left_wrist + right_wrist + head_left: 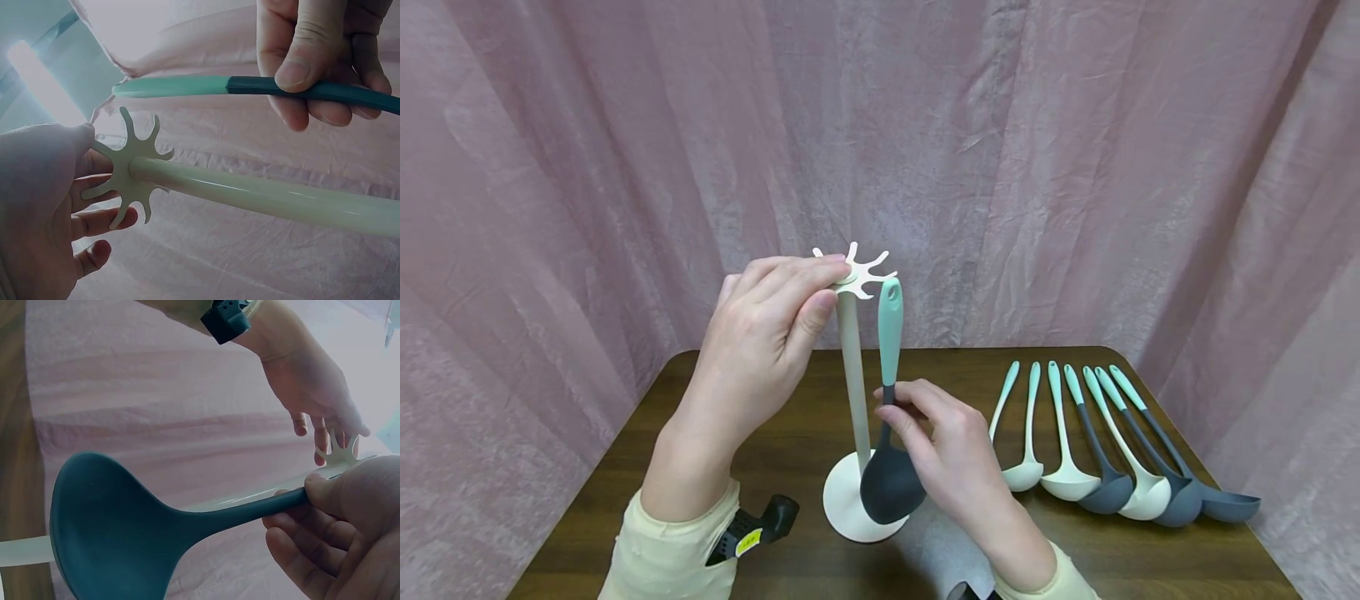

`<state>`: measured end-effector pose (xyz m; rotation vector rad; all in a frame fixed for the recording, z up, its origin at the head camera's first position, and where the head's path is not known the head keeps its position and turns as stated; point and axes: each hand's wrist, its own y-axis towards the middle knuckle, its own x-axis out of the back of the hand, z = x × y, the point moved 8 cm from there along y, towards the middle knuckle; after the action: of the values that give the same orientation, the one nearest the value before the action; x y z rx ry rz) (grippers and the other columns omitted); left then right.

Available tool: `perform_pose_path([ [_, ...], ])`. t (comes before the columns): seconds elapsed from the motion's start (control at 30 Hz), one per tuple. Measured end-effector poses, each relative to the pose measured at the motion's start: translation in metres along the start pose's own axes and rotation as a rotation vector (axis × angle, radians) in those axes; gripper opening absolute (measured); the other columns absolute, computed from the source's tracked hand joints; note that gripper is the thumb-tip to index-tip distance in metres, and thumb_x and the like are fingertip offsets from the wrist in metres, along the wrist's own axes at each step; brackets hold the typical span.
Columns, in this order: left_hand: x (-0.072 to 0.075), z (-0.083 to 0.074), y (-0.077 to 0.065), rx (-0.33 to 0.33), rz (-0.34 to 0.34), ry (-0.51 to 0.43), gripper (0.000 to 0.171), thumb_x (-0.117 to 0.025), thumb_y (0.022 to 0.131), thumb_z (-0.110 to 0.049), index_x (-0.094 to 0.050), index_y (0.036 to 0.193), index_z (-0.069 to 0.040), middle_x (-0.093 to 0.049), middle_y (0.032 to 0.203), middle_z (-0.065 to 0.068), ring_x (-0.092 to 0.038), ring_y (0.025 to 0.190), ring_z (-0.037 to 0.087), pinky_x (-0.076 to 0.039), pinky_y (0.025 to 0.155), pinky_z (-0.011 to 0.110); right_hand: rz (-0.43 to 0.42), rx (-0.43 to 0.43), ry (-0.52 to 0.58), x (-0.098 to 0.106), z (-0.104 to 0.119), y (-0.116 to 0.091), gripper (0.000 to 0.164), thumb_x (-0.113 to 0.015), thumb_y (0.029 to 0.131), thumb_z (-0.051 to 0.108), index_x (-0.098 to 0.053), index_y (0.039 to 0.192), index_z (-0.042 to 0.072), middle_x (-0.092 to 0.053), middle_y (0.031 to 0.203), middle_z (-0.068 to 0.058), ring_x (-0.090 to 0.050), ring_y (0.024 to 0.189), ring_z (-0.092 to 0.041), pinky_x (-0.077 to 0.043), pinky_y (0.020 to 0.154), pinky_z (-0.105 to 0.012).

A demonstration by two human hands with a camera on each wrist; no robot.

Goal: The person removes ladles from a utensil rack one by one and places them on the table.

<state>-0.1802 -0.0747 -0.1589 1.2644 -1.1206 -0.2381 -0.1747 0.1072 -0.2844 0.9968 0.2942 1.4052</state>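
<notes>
A cream utensil stand (pixel 853 379) with a round base and a ring of curved hooks stands upright on the table. My left hand (pixel 760 333) rests on its hooked top; in the left wrist view, the fingers extend past the hooks (pixel 130 164). My right hand (pixel 958 442) pinches the dark stem of a ladle (pixel 891 487) between thumb and fingers. This ladle has a mint handle, held upright, its holed tip close to a hook at the stand's right side. In the right wrist view, the dark bowl (pixel 112 519) hangs away from the hand.
At the table's right lie several more mint-handled ladles in a row, some with white bowls (pixel 1070 483) and some with dark bowls (pixel 1180 504). The brown wooden table (pixel 617 492) ends at the back before a pink curtain (pixel 925 167).
</notes>
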Motion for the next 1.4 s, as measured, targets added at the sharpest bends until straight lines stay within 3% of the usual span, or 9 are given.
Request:
perform_pose_path([
  [0.33, 0.0, -0.001, 0.001, -0.001, -0.003, 0.002, 0.032, -0.07, 0.109, -0.02, -0.076, 0.14, -0.017, -0.074, 0.142, 0.0, -0.063, 0.129, 0.029, -0.041, 0.087, 0.046, -0.041, -0.002, -0.035, 0.016, -0.005, 0.0, 0.017, -0.086, 0.096, 0.008, -0.082, 0.112, 0.015, -0.081, 0.107, 0.006, -0.074, 0.09, -0.006, -0.063, 0.076, -0.027],
  [0.53, 0.0, -0.001, 0.0, 0.005, -0.004, -0.002, 0.032, -0.07, 0.109, -0.02, -0.076, 0.14, -0.017, -0.075, 0.139, 0.0, -0.063, 0.129, 0.029, -0.041, 0.087, 0.046, -0.072, -0.024, -0.058, 0.025, -0.011, -0.001, 0.017, -0.086, 0.097, 0.008, -0.082, 0.111, 0.016, -0.081, 0.106, 0.009, -0.073, 0.088, -0.006, -0.062, 0.077, -0.027],
  [0.83, -0.001, -0.001, -0.001, 0.001, -0.015, -0.007, 0.042, -0.052, 0.118, -0.043, -0.077, 0.139, -0.017, -0.075, 0.139, -0.001, -0.063, 0.128, 0.029, -0.041, 0.087, 0.047, -0.103, -0.153, -0.054, 0.034, -0.034, 0.001, 0.015, -0.088, 0.097, 0.013, -0.084, 0.111, 0.015, -0.078, 0.097, 0.014, -0.07, 0.083, -0.009, -0.058, 0.072, -0.026],
  [1.07, 0.0, -0.002, -0.001, 0.0, -0.025, -0.009, 0.039, -0.054, 0.117, -0.041, -0.077, 0.138, -0.016, -0.075, 0.139, -0.001, -0.063, 0.128, 0.029, -0.04, 0.085, 0.046, -0.111, -0.257, -0.034, 0.036, -0.057, 0.005, 0.01, -0.087, 0.099, 0.019, -0.084, 0.109, 0.018, -0.074, 0.086, 0.009, -0.066, 0.079, -0.014, -0.054, 0.068, -0.027],
  [1.4, 0.001, -0.003, -0.002, 0.001, -0.03, -0.001, 0.046, -0.049, 0.118, -0.046, -0.077, 0.138, -0.016, -0.075, 0.14, 0.0, -0.063, 0.127, 0.03, -0.04, 0.085, 0.046, -0.1, -0.396, -0.065, 0.031, -0.096, 0.01, 0.013, -0.085, 0.102, 0.031, -0.082, 0.106, 0.02, -0.075, 0.087, 0.004, -0.067, 0.081, -0.016, -0.053, 0.07, -0.034],
])
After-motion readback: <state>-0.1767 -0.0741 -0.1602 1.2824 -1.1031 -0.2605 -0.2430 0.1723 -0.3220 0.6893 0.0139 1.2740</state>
